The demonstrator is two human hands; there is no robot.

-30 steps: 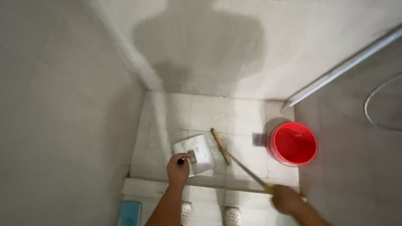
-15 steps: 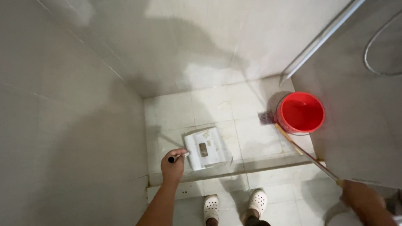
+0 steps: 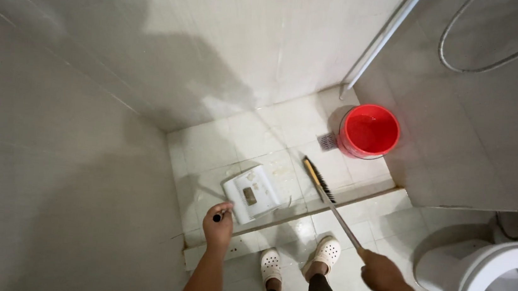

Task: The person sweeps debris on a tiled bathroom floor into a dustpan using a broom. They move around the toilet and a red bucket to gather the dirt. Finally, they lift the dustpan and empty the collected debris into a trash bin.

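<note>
My right hand (image 3: 378,272) grips the end of a long-handled broom (image 3: 328,199); its dark bristle head rests on the white tiled shower floor. My left hand (image 3: 218,222) is closed around the dark handle of a white dustpan (image 3: 252,193), which lies flat on the tiles with a small brown scrap in it. The broom head sits just right of the dustpan, apart from it. My feet in white clogs (image 3: 298,261) stand on the near side of the low threshold.
A red bucket (image 3: 369,131) with water stands in the far right corner beside a floor drain (image 3: 328,141). A white toilet (image 3: 498,289) is at lower right. Tiled walls close in on the left and back; a hose (image 3: 501,58) hangs on the right wall.
The view swung left and tilted. The broom head has come back from beside the bucket to the tiles next to the dustpan. My left hand stayed on the dustpan handle.
</note>
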